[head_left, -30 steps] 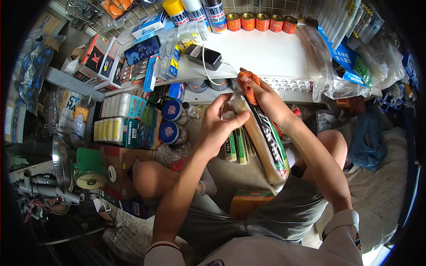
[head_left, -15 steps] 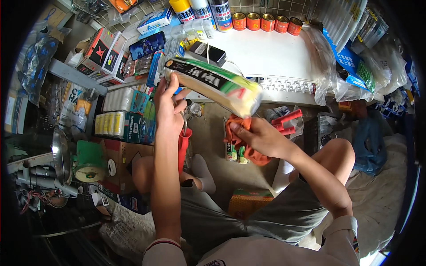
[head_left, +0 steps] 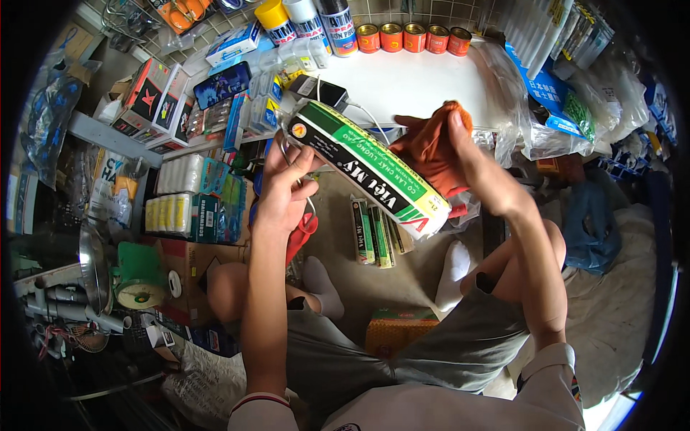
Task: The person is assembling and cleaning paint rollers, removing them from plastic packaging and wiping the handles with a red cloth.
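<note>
A paint roller [head_left: 366,169] in clear wrap with a green, black and yellow label slants across the middle, its left end higher than its right. My left hand [head_left: 286,183] grips it at the left end, around the bent wire frame; a red handle [head_left: 302,233] hangs below that hand. In my right hand [head_left: 489,169] is a bunched orange-red cloth [head_left: 435,151], held at the roller's right end, partly behind it. Whether the cloth touches the wrap I cannot tell. On the floor below lie several similar wrapped rollers [head_left: 374,233].
Ahead stands a white table [head_left: 417,82] with several small red tins [head_left: 414,39], spray cans [head_left: 309,27], a phone [head_left: 222,85] and a black box [head_left: 318,91] with a white cable. A green scale [head_left: 136,276] is at left. Between my feet sits an orange-yellow box [head_left: 399,330].
My right hand has risen with the cloth from below the roller to its right end. The roller has turned so its label faces up more, and the rollers on the floor are uncovered.
</note>
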Tool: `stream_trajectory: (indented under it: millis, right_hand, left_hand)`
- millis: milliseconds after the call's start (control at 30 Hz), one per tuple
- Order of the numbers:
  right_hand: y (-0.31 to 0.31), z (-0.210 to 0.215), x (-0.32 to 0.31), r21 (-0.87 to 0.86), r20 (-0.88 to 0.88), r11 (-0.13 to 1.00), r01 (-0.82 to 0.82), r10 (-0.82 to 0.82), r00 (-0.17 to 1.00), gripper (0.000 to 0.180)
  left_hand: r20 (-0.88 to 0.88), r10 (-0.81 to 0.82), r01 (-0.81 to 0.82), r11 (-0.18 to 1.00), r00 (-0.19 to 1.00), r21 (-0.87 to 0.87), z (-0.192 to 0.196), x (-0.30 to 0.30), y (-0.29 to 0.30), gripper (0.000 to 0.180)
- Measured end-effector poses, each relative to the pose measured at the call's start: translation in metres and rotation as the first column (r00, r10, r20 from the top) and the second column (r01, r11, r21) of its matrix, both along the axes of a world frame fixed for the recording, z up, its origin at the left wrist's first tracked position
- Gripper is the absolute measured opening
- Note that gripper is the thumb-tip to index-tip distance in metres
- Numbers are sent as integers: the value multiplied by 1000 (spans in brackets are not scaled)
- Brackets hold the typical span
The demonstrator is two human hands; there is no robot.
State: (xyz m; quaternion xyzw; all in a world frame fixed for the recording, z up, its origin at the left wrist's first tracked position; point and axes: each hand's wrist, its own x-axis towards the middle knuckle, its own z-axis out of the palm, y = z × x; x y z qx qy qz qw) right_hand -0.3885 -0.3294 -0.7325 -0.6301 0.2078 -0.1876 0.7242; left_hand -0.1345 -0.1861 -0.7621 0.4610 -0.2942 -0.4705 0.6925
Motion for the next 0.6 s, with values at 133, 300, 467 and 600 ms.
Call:
stream_trajectory:
  millis: [133, 300, 467, 600]
  right_hand:
    - [36, -8, 12, -144, 60, 984, -101, 110, 992, 61]
    - [56, -20, 29, -247, 153, 969, -25, 64, 986, 64]
    - [38, -6, 28, -572, 25, 820, 24, -12, 1000, 88]
    - [29, -19, 31, -687, 77, 722, 81, -39, 996, 94]
  left_hand:
    - [56, 71, -77, 990, 996, 118, -8, -10, -6, 46]
    - [104, 53, -60, 997, 993, 58, -15, -30, -18, 64]
    - [236, 14, -45, 991, 972, 125, 2, -39, -18, 64]
    - [213, 81, -113, 984, 974, 141, 2, -41, -18, 62]
